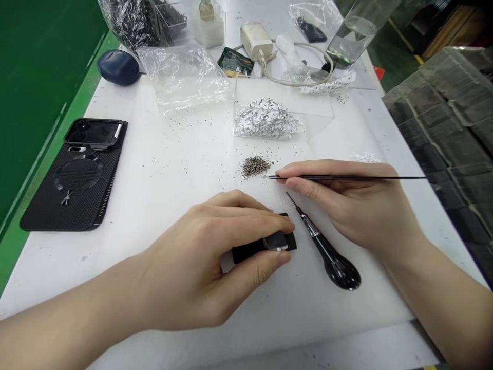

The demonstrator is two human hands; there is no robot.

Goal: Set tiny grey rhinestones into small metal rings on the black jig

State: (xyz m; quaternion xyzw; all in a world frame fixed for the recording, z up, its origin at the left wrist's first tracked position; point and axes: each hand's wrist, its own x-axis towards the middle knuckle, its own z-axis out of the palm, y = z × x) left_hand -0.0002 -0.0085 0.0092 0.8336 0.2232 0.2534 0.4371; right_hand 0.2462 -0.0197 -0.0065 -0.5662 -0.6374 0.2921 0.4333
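Note:
My left hand (215, 252) is closed round a small black block-shaped part (250, 251), gripping it between thumb and fingers just above the white table. A bright spot shows near the thumb tip. My right hand (342, 200) pinches slim black tweezers (362, 178), held almost level and pointing left. Their fine tip is close to a little heap of tiny metal pieces (256, 166), which look like screws. Whether the tip holds one is too small to tell. Between my hands lies a screwdriver (327, 252) with a bulbous black handle, its thin blade towards the heap.
A clear tray (246, 134) of small white pieces stands behind the heap. Left lies a black-cased phone (77, 180). Farther back are a dark blue rounded object (118, 67), plastic bags (185, 77), a white charger (256, 41) with cable and a clear vessel (352, 36).

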